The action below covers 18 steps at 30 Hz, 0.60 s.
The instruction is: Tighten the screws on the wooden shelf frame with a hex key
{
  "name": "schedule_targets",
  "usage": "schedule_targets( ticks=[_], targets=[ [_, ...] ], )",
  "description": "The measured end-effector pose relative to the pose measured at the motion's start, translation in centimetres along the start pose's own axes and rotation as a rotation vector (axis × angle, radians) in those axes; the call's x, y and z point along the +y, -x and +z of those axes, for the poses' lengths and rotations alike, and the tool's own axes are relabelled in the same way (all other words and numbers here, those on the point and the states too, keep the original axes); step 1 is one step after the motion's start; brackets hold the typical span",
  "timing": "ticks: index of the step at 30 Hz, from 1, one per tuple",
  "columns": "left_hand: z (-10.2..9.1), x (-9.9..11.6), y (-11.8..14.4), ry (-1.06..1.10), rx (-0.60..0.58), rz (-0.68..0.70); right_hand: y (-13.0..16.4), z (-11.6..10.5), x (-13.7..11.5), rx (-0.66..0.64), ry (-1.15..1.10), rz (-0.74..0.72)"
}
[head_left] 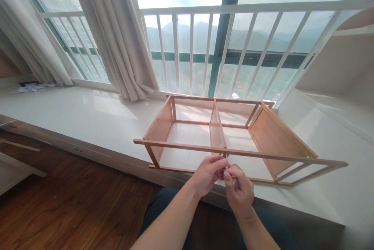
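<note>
A wooden shelf frame (181, 147) lies on its side on the white window ledge, with a panel at each end and one in the middle. At its near rail, by the middle panel, my left hand (208, 174) and my right hand (241, 191) meet with fingertips pinched. Between them shows a small silver metal piece (226, 166), thin and roughly upright; whether it is a screw or a tool I cannot tell. Both hands are closed on it. The fingers partly cover it and the rail's lower edge behind them.
The white ledge (73, 113) runs along the window behind white railings (191, 55). A beige curtain (113, 36) hangs left of the frame. Papers (35, 87) lie at the far left. Below is dark wooden floor (73, 207); a white wall and shelf stand at right.
</note>
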<state>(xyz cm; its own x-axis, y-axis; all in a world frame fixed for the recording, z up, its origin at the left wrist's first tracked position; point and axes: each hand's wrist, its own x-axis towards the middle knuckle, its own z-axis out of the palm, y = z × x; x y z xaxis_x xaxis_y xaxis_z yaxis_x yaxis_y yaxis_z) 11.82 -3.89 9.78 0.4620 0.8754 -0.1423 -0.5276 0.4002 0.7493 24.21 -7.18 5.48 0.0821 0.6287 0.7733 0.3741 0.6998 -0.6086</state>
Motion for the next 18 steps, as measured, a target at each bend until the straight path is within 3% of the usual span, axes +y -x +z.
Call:
schedule_targets(
  ticks=[18],
  targets=[
    [0.45,0.21,0.21,0.054,-0.042,-0.038,-0.16,-0.81,0.26,0.077,-0.002,-0.046]
  ],
)
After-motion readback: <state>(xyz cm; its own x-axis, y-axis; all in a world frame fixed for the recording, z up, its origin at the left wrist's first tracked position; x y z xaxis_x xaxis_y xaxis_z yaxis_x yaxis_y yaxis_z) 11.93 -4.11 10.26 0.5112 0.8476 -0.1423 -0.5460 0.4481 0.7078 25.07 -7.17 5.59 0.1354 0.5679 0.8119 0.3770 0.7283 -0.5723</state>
